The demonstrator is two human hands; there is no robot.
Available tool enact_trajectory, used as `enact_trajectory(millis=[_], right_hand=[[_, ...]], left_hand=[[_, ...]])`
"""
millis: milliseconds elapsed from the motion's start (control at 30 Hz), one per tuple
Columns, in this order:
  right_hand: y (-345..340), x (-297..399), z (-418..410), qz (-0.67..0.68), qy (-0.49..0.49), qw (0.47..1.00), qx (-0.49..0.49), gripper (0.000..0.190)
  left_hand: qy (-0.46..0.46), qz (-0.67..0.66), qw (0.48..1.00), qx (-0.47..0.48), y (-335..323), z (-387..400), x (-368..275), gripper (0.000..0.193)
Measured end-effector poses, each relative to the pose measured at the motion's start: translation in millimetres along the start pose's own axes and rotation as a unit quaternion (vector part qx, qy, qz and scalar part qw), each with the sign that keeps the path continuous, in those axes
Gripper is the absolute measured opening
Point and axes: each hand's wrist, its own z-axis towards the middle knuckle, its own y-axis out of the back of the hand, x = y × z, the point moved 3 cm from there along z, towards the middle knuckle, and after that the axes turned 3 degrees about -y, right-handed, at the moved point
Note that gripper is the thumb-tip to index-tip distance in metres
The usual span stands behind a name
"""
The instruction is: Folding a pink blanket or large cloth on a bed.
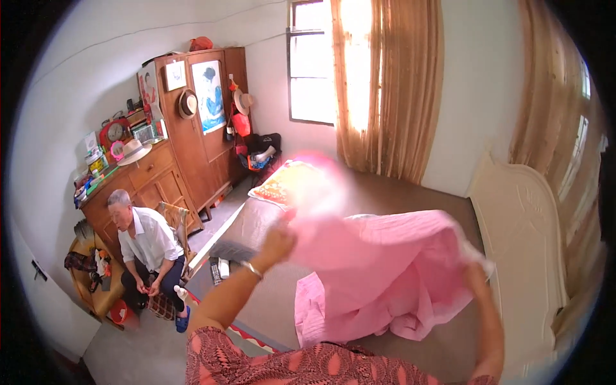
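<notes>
A pink quilted blanket (365, 269) spreads in loose folds above the bed (269, 293), its far part blurred. My left hand (280, 244), with a bangle on the wrist, grips one edge of it near the middle of the view. Off to the right, my right hand (477, 278) holds the opposite edge, close to the carved headboard (519, 231). Part of the blanket sags between my hands towards my body. An orange patterned pillow (269, 187) lies at the far left of the bed, partly behind a bright pink-white blur.
A person (149, 240) in a white shirt sits left of the bed. Remote controls (215, 272) lie on the bed's left edge. Beyond are a wooden wardrobe (192, 139), a cluttered cabinet (139, 185), a chair with clothes (103, 269) and curtains (404, 91).
</notes>
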Motion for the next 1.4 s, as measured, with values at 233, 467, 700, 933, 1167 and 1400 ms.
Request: enact_trajectory(millis=[233,467,700,933,1167,1400], right_hand=[[-131.6,213.3,-125.7,0.307,0.053,0.915,0.257,0.021],[-72.4,285.1,-118.0,0.354,0.222,0.892,0.170,0.020],[-65.3,282.3,-117.8,0.324,0.121,0.904,0.253,0.030],[-140.0,230.1,-142.1,0.351,-0.017,0.890,0.291,0.032],[-43.1,149.1,-62.8,0.248,0.014,0.951,-0.187,0.022],[-67.1,106.4,-60.8,0.250,-0.136,0.949,-0.136,0.031]], left_hand=[[-0.049,-0.054,0.923,0.377,-169.1,-152.7,-14.3,0.064],[-0.054,-0.178,0.877,0.443,-191.0,-153.6,-53.6,0.048],[-0.203,0.120,0.898,0.372,-191.8,-155.0,-29.6,0.028],[-0.062,-0.109,0.981,0.148,-143.5,-99.0,-57.6,0.014],[-0.030,-0.123,0.972,0.196,-136.5,-93.6,-95.2,0.013],[-0.149,-0.184,0.940,0.247,-151.5,-105.6,-146.8,0.018]])
